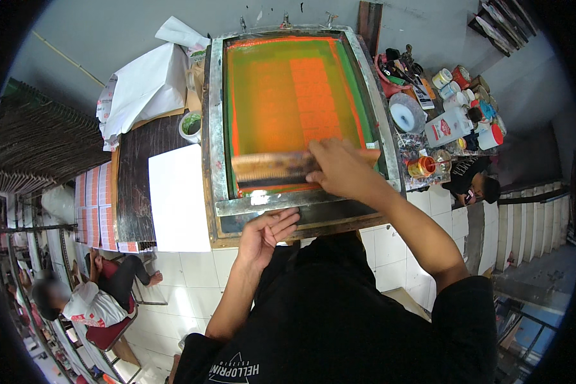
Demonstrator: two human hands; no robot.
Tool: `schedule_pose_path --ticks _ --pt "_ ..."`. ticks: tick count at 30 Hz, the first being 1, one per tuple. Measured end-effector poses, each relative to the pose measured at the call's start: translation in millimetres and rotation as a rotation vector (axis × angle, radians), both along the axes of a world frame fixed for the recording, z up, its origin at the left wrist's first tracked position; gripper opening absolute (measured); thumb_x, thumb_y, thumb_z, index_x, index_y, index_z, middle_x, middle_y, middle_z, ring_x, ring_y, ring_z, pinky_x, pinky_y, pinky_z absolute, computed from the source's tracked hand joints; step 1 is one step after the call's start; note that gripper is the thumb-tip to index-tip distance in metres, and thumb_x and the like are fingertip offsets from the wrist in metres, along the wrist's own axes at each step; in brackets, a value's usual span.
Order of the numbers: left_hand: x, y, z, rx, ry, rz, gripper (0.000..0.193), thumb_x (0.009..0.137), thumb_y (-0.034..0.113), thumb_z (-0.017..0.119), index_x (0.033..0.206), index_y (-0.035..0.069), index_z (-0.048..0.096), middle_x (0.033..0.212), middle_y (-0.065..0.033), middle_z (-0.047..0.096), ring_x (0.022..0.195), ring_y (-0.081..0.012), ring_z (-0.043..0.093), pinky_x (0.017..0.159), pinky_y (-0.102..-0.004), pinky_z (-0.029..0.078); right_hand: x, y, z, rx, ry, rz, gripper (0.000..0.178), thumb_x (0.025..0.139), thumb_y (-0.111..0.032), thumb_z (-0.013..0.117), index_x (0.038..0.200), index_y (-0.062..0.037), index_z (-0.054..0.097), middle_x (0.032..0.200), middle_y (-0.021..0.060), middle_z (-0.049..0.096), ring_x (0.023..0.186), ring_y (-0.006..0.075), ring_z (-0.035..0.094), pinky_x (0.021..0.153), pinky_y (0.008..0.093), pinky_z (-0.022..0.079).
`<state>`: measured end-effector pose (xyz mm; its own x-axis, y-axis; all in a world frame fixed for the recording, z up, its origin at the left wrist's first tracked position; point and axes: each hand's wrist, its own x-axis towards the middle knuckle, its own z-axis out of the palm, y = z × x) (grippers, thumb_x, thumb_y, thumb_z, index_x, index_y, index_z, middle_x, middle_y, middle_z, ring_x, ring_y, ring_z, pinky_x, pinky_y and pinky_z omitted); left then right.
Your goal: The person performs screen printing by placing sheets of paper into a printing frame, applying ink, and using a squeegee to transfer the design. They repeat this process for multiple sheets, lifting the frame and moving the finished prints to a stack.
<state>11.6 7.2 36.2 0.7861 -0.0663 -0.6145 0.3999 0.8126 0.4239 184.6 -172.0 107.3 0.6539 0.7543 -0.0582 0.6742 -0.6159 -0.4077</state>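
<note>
A screen-printing frame [383,137] with a grey metal border lies flat on the table before me. Its green mesh [256,102] carries orange ink, brightest in the middle panel. My right hand [345,168] grips the top of a wide wooden squeegee [269,168], which lies across the near part of the mesh, stained orange. Below the frame's near bar, my left hand [265,235] is turned palm up, its fingers stretched out at the table's front edge. Nothing shows in it; whether the fingertips touch the bar I cannot tell.
White paper sheets [179,198] and a tape roll [190,126] lie on the left. Ink pots [421,167], a white jug [447,128] and a bowl [404,115] crowd the right. One person [89,301] sits at lower left; another [473,182] is at right.
</note>
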Motion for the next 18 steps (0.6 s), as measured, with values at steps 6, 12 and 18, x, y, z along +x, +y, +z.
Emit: schedule_pose_path --ticks 6,12,18 --pt "-3 3 -21 0.007 0.023 0.011 0.040 0.090 0.009 0.050 0.124 -0.013 0.053 0.123 -0.0275 0.066 0.097 -0.0292 0.072 0.092 -0.0393 0.058 -9 7 -21 0.007 -0.141 0.052 0.039 0.082 -0.021 0.075 0.107 -0.0015 0.053 0.098 0.0195 0.060 0.095 0.0379 0.057 0.085 0.0471 0.040" --pt "-1 0 -18 0.002 0.113 0.043 0.034 0.092 0.013 0.047 0.109 -0.011 0.063 0.106 -0.0232 0.072 0.089 -0.0279 0.072 0.085 -0.0384 0.058 13 18 -34 0.065 -0.402 0.040 0.027 0.080 -0.020 0.071 0.098 -0.0071 0.055 0.088 0.0143 0.058 0.087 0.0311 0.057 0.076 0.0429 0.040" --pt "-4 3 -23 -0.017 0.162 0.017 0.034 0.091 0.018 0.049 0.098 -0.009 0.069 0.093 -0.0185 0.073 0.083 -0.0280 0.069 0.086 -0.0380 0.054 99 48 -35 0.029 -0.421 0.016 0.034 0.081 -0.020 0.075 0.103 -0.0049 0.054 0.095 0.0161 0.058 0.092 0.0345 0.057 0.079 0.0461 0.040"
